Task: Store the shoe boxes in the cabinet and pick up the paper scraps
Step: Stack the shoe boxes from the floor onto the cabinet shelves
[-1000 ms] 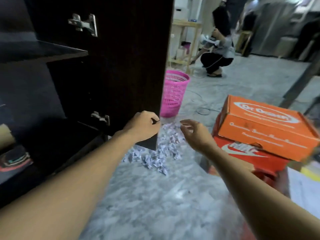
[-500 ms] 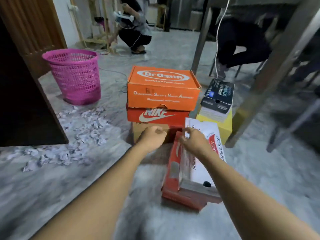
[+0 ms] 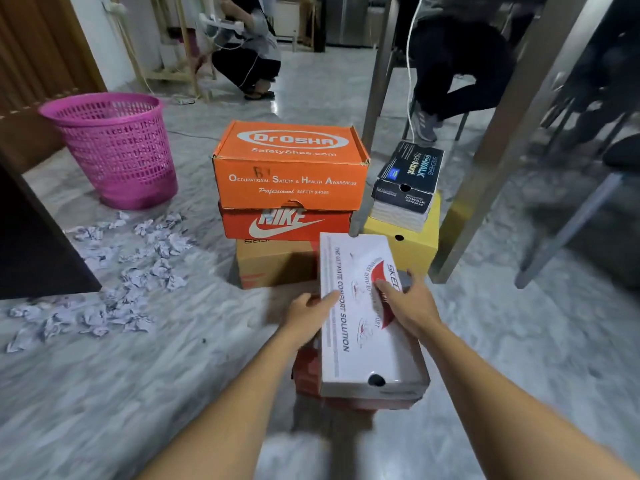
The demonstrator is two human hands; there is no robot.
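Observation:
A white Skechers shoe box (image 3: 360, 344) lies on a red box (image 3: 306, 374) on the floor in front of me. My left hand (image 3: 308, 311) grips its left edge, thumb on the lid. My right hand (image 3: 407, 306) grips its right edge, thumb on the lid and fingers over the side. Behind it stand an orange Dr Osha box (image 3: 291, 168), a red Nike box (image 3: 287, 225) and a brown box (image 3: 273, 265), stacked. A black box (image 3: 407, 178) sits on a yellow box (image 3: 410, 242). Crumpled paper scraps (image 3: 131, 271) litter the floor at left.
A pink mesh basket (image 3: 114, 147) stands at the back left beyond the scraps. The dark cabinet door (image 3: 31, 244) juts in at the left edge. Metal table legs (image 3: 491, 161) rise at right. One person crouches at the back (image 3: 249, 53); another sits behind the table (image 3: 457, 71).
The view has swung from the cabinet to the boxes. My left hand let go of the cabinet door. Both hands have come onto the white box and taken its sides.

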